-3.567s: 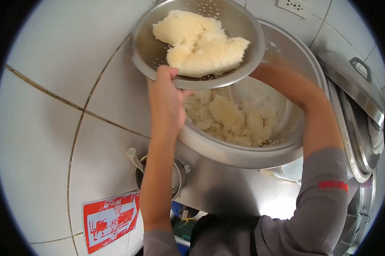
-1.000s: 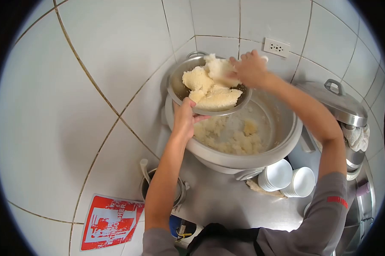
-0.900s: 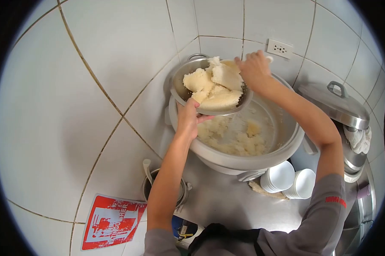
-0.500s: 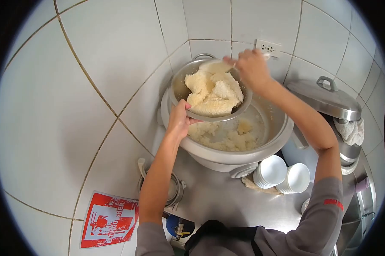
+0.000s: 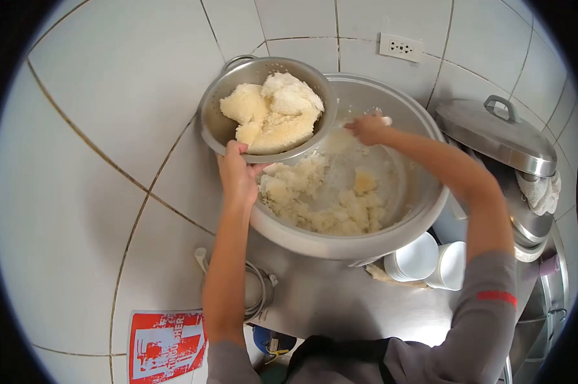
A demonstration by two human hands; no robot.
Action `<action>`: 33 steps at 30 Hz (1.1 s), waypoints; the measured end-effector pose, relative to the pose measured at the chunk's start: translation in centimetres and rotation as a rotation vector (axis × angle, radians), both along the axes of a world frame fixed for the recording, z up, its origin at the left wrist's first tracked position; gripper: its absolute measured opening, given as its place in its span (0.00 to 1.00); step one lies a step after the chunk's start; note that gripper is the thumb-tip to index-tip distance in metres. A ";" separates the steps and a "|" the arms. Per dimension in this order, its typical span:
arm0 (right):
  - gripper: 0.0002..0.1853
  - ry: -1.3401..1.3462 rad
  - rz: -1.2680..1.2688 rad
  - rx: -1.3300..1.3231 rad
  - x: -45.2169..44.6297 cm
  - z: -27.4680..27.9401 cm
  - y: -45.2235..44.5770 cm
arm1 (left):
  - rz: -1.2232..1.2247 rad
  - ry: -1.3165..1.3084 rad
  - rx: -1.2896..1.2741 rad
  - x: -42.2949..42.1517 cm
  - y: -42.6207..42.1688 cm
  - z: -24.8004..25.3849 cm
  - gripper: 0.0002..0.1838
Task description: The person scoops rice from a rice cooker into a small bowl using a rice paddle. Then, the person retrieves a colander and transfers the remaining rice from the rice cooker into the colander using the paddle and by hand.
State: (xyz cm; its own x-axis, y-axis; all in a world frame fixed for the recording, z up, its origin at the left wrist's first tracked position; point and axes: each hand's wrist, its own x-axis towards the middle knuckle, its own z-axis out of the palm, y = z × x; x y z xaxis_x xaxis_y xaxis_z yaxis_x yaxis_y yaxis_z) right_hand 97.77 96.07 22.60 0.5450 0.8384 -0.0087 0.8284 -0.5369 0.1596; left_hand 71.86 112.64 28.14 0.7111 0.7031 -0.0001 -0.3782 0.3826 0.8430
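My left hand point(image 5: 239, 176) grips the near rim of a metal colander point(image 5: 215, 121), thumb inside and fingers beneath. Large clumps of rice point(image 5: 276, 131) lie in the colander, which is held over the left side of a big round pot point(image 5: 340, 245). Inside the pot, my right hand point(image 5: 369, 130) is closed round the handle of a pale paddle point(image 5: 340, 139), whose blade is blurred and near the rice. Loose rice and lumps point(image 5: 346, 214) cover the pot's near and left parts, with a yellower piece among them.
White bowls are stacked in two piles point(image 5: 412, 257) on the metal counter point(image 5: 327, 291). A lidded metal pot point(image 5: 500, 137) with a cloth point(image 5: 540, 192) stands right. A small metal container point(image 5: 258, 291) sits near my left forearm. A wall outlet point(image 5: 401, 47) is behind.
The paddle and my right hand have come down from above the colander into the pot. My left hand has shifted the colander left, uncovering more of the pot. A white clump now tops the colander's rice.
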 end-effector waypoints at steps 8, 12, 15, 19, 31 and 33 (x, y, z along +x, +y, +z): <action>0.15 0.332 0.773 0.248 -4.1 -5.5 9.0 | 0.112 -0.014 0.030 0.0 0.2 -0.5 0.13; 0.21 0.293 0.859 -0.108 -7.4 -3.7 4.8 | 0.088 -0.016 0.029 -0.1 -0.3 -0.3 0.12; 0.23 0.334 0.937 -0.128 -8.4 -2.2 1.6 | 0.127 0.028 0.030 0.0 -0.2 -0.3 0.13; 0.20 0.389 0.877 -0.172 -9.3 -0.3 -1.0 | 0.101 0.008 0.057 0.1 -0.1 -0.4 0.14; 0.24 0.881 0.371 -0.262 -8.1 3.1 -6.6 | 0.050 0.071 0.080 0.3 0.2 -0.5 0.24; 0.22 0.806 0.276 -0.205 -8.6 5.4 -8.3 | 0.032 0.085 0.080 0.4 0.3 -0.8 0.24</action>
State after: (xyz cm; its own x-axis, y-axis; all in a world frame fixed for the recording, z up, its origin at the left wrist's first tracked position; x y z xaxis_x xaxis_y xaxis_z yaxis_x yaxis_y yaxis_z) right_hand 89.14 87.78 28.00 0.0858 0.8790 -0.4691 0.8266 -0.3256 -0.4591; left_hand 72.28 112.98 27.33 0.6879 0.7258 -0.0023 -0.3152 0.3016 0.8998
